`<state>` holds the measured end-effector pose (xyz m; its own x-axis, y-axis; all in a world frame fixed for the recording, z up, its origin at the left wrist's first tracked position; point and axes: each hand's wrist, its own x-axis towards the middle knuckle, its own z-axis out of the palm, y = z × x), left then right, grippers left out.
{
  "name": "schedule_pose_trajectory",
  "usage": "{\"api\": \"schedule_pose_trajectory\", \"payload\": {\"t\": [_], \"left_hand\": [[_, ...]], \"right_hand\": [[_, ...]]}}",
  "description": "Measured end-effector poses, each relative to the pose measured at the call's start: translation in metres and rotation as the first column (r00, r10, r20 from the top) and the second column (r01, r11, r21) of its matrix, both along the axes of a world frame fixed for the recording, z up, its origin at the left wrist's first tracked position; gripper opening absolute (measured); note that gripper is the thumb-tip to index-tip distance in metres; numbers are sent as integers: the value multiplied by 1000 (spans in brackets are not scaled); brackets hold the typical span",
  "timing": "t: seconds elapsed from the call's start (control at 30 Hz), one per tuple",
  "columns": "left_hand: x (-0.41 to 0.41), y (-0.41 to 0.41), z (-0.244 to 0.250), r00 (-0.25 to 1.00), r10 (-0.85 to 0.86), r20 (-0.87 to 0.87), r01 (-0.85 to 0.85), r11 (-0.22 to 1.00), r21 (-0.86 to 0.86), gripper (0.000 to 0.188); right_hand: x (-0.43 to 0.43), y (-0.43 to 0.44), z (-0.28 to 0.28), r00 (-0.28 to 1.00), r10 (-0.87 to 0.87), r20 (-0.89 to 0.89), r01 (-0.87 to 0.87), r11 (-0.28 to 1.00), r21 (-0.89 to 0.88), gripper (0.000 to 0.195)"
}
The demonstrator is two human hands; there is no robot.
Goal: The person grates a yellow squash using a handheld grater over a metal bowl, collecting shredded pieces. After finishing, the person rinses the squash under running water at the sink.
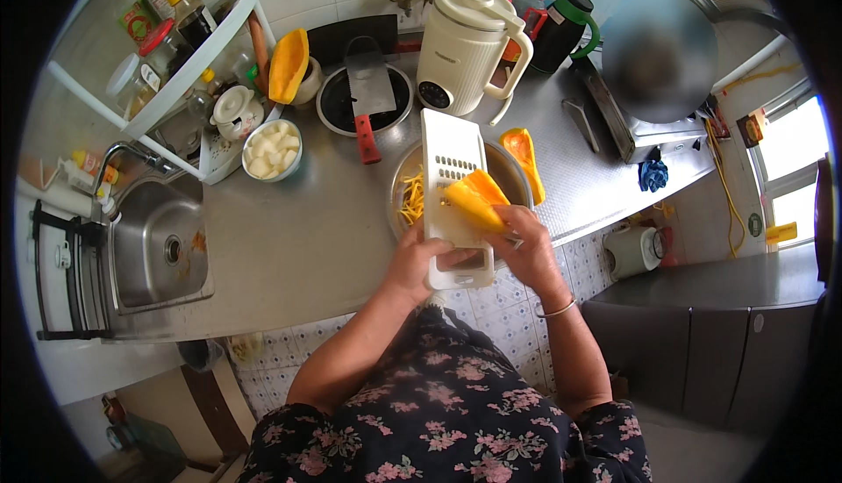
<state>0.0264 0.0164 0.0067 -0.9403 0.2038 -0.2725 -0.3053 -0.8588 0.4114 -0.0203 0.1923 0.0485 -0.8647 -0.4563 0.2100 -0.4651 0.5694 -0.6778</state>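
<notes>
My left hand [414,260] grips the lower end of a white plastic grater [454,144], which lies tilted across a round metal bowl [524,187]. A piece of orange squash [478,200] is in my right hand [524,239], its cut side against or just over the grating holes. Thin orange shreds [412,200] lie in the bowl, left of the grater. Another squash piece [524,162] rests beside the bowl's right rim. A larger hollowed squash piece [288,66] leans upright at the back left.
Behind the bowl stands a cream electric jug [460,55]. A cleaver [371,88] with a red handle lies across a dark round pan [327,104]. To the left are a bowl of pale chunks [272,151], a sink [158,246] and a rack [191,65]; to the right, a gas stove [648,137].
</notes>
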Motion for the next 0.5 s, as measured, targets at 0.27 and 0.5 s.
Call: {"api": "schedule_pose_trajectory", "payload": {"t": [0.27, 0.5], "left_hand": [[0, -1, 6, 998, -33, -51, 31, 999, -33, 52], [1, 2, 4, 998, -48, -47, 44, 996, -75, 51]], "right_hand": [[-21, 11, 17, 570, 343, 746, 581, 475, -662, 38], [-24, 2, -4, 812, 2, 583, 311, 845, -435, 87]]}}
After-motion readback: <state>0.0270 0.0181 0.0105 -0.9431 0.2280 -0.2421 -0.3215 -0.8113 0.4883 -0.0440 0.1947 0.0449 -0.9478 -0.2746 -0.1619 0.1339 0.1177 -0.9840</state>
